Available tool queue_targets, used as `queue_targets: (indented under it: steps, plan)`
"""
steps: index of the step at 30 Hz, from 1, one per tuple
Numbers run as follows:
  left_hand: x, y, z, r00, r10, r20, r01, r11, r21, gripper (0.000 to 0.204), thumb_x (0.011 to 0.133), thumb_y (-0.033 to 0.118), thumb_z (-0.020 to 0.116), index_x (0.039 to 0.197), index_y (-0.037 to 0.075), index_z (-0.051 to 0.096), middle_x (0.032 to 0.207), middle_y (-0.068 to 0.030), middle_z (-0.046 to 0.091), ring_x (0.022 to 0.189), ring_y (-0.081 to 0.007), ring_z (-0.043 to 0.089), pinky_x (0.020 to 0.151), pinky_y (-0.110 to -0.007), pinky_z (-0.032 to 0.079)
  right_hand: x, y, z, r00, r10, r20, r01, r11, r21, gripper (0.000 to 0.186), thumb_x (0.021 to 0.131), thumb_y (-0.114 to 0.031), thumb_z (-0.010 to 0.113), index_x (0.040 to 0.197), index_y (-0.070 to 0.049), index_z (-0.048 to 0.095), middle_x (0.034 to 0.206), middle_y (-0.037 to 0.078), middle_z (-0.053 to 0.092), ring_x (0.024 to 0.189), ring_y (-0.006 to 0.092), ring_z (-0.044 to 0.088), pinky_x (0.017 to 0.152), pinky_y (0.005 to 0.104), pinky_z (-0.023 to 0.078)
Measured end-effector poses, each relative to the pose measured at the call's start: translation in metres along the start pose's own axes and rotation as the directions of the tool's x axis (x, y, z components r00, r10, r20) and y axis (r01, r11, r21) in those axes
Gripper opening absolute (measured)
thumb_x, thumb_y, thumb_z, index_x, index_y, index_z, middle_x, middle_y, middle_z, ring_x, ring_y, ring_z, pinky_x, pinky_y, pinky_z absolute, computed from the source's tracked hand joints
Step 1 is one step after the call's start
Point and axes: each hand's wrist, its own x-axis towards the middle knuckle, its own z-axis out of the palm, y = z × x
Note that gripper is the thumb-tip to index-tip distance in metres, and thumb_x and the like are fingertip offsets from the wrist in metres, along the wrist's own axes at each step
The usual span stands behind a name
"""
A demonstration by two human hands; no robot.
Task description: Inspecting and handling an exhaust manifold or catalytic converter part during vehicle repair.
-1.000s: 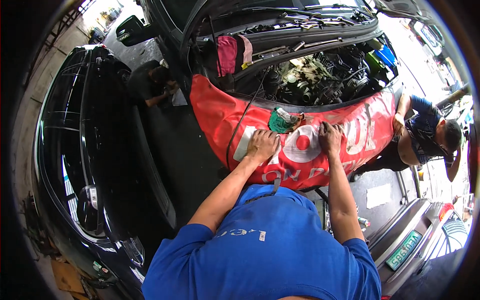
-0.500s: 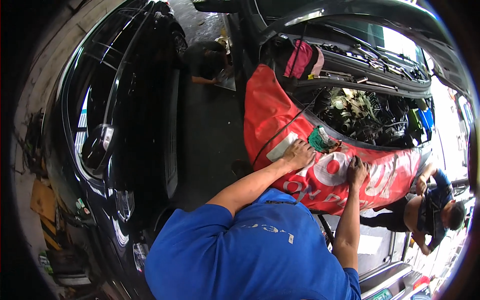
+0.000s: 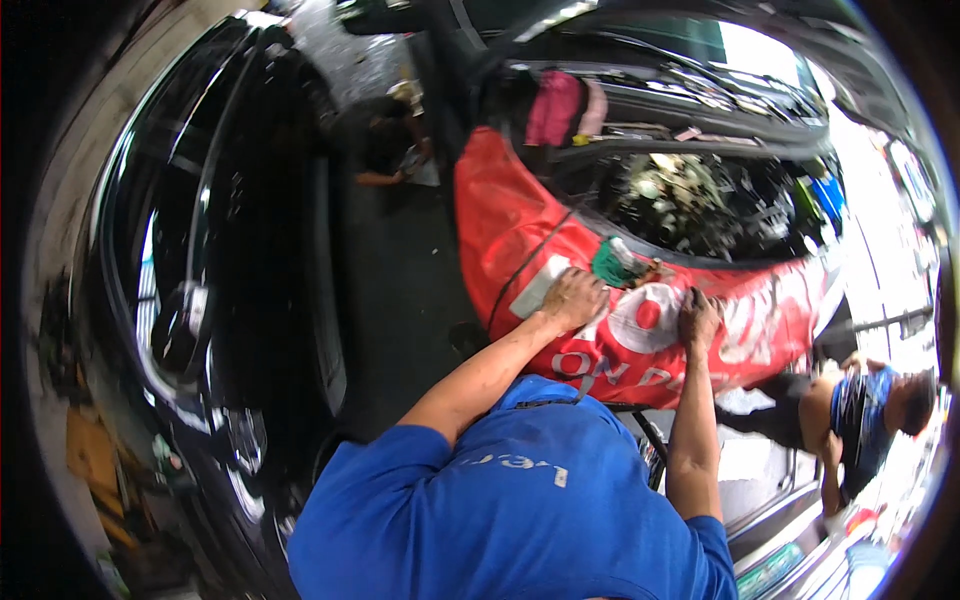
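While both hands lean on the red cover (image 3: pixel 480 205), neither carries a tool. Cover is draped over the near edge of the dark car (image 3: pixel 735 148), white lettering facing the person in the blue shirt (image 3: pixel 480 530).

Left hand (image 3: pixel 577 299): palm down on the cover, grip fairly spread, pinching nothing visible. Right hand (image 3: pixel 700 318): right of it and apart, fingers curled against the cover; can't tell if that grip pinches fabric or just presses.

Green rag (image 3: pixel 612 262) lies on the cover, just far of the left hand, with something pale and brown beside it, too blurred to name. Dark cord (image 3: pixel 535 258) runs across the cover's left part.

Status: cover in place, engine bay (image 3: pixel 690 190) open, its parts exposed on the far side. Tools (image 3: pixel 650 134) lie along the far edge of the bay, blurred; pink cloth (image 3: pixel 553 108) sits to their left. Judgement: somewhere mid-job, with cover on, tools out and bay not closed up. Nothing is being turned or fitted right now. Can't tell what's finished or outstanding inside the bay.

Around: black vehicle (image 3: pixel 265 260) on the left, one co-worker (image 3: pixel 385 140) low beyond it at far left, another co-worker (image 3: pixel 860 410) on the right.
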Motion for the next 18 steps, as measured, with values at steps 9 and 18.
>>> queue_targets:
  steps: [9, 18]
  plan:
    - [0.006, -0.006, 0.005, 0.990, -0.096, 0.106, 0.095, 0.995, 0.018, 0.025, 0.092, 0.028, 0.052, 0.091, 0.009, 0.068, 0.086, -0.0120, 0.068, 0.084, -0.0282, 0.065, 0.081, -0.043, 0.047, 0.005, 0.000, 0.008, 0.996, -0.018, -0.087, 0.031, 0.987, 0.161, 0.024, 0.088, -0.027, 0.055, 0.090, -0.007, 0.070, 0.090, 0.018, 0.068, 0.098, 0.0330, 0.060, 0.097, 0.0420, 0.039]
    - [0.030, -0.002, -0.008, 0.943, -0.070, 0.327, 0.006, 0.981, 0.192, 0.017, 0.085, 0.020, 0.055, 0.083, 0.009, 0.068, 0.079, -0.0120, 0.068, 0.073, -0.0285, 0.066, 0.065, -0.045, 0.050, 0.007, 0.015, 0.023, 0.989, -0.106, -0.107, 0.114, 0.991, 0.074, 0.023, 0.084, -0.023, 0.058, 0.097, -0.008, 0.069, 0.096, 0.015, 0.068, 0.099, 0.0344, 0.058, 0.096, 0.0423, 0.041]
